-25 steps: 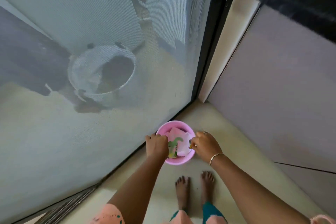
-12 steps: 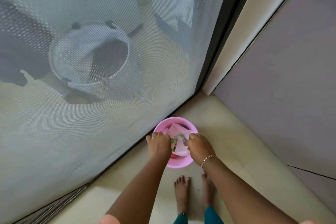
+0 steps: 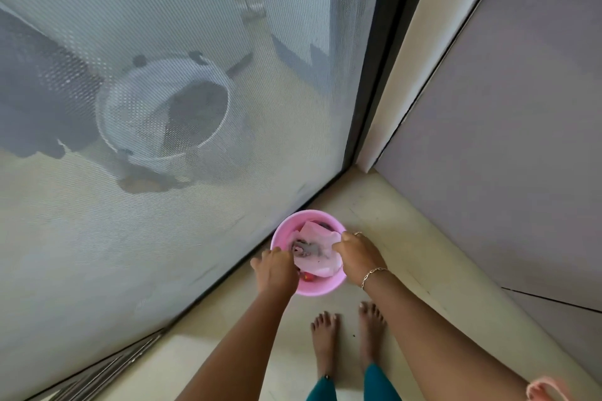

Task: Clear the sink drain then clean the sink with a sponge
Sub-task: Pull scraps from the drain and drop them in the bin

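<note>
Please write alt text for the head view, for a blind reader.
The left hand and right hand grip a pale pink plastic bag inside a round pink plastic bin on the beige floor, beside a grey mesh screen door.

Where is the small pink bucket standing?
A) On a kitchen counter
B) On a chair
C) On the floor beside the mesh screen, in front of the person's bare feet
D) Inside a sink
C: the pink bucket sits on the pale floor beside the mesh screen, just ahead of the bare feet, while the left hand and right hand hold the pale bag inside it.
</note>
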{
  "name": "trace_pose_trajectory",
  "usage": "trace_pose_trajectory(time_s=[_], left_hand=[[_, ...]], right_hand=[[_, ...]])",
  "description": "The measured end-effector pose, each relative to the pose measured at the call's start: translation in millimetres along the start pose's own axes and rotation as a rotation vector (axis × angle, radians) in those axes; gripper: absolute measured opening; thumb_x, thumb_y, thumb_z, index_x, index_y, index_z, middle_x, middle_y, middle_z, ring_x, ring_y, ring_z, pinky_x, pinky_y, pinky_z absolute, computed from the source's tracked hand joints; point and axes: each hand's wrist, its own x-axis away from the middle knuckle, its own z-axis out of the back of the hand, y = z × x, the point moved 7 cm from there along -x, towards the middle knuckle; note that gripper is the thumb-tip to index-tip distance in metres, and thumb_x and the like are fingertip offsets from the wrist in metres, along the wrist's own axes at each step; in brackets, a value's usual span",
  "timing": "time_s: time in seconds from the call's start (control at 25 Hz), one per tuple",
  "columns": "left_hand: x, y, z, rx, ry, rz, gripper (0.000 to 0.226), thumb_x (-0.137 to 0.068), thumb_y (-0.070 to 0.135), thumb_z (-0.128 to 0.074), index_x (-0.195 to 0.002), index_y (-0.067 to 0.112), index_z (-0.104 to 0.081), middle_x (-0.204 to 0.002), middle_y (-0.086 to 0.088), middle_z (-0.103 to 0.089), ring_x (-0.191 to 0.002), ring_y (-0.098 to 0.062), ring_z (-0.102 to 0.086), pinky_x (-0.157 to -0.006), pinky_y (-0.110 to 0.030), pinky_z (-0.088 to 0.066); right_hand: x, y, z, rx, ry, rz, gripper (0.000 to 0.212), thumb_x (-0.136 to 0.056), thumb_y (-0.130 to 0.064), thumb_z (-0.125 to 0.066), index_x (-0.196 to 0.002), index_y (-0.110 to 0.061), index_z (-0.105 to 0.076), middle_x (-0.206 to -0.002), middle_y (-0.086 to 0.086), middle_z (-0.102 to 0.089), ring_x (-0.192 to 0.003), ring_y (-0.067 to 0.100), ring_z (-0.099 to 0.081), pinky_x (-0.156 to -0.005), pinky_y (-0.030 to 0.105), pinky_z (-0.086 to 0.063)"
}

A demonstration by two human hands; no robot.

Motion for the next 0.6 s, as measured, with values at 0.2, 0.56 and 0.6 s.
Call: trace_pose_trajectory(time_s=[0.2, 0.56, 0.6], left_hand=[[26, 0, 33, 0.022, 0.060, 0.002, 0.030, -0.088, 0.020, -0.052, -0.117, 0.017, -0.056, -0.122, -0.008, -0.056, -0.118, -0.027, -0.045, -0.097, -0.041, -0.034], [89, 31, 119, -0.067, 0.284, -0.225, 0.056, -0.090, 0.033, -0.049, -0.138, 0.013, -0.028, -0.145, -0.008, -0.033, -0.136, -0.029, -0.025, -0.109, -0.044, -0.025], [98, 34, 132, -0.070, 0.304, -0.248, 0.061, -0.091, 0.034, -0.047, -0.142, 0.013, -0.021, -0.151, -0.009, -0.024, -0.141, -0.029, -0.017, -0.113, -0.045, -0.019]], right_hand=[[26, -2, 39, 0.050, 0.055, 0.009, 0.030, -0.086, -0.011, -0.053, -0.114, -0.010, -0.061, -0.117, 0.015, -0.055, -0.112, 0.031, -0.052, -0.088, 0.035, -0.046], [105, -30, 139, 0.082, 0.437, 0.053, 0.057, -0.084, -0.009, -0.053, -0.138, -0.011, -0.034, -0.145, 0.013, -0.036, -0.134, 0.029, -0.034, -0.108, 0.038, -0.031], [116, -33, 154, 0.091, 0.453, 0.051, 0.058, -0.087, -0.013, -0.051, -0.141, -0.011, -0.030, -0.150, 0.014, -0.029, -0.138, 0.028, -0.027, -0.113, 0.038, -0.025]])
